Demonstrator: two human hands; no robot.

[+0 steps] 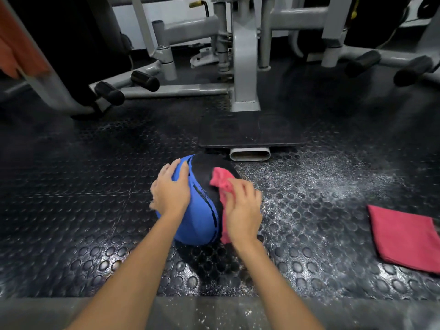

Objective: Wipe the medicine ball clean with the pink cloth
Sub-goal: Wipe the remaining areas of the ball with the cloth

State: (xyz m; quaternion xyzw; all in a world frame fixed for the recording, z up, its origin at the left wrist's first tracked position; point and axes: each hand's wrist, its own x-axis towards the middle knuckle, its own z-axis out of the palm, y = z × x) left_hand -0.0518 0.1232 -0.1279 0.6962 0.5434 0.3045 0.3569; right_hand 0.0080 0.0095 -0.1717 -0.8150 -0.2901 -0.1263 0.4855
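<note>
A blue and black medicine ball sits on the studded black rubber floor in the middle of the view. My left hand lies spread on the ball's blue left side, fingers straight over the top. My right hand presses a crumpled pink cloth against the ball's black right side, fingers curled round the cloth. Part of the cloth hangs down under my palm.
A folded red cloth lies on the floor at the right. Grey gym machine frames with black foam rollers stand behind the ball. A black footplate lies just beyond it. White dust speckles the floor at the right.
</note>
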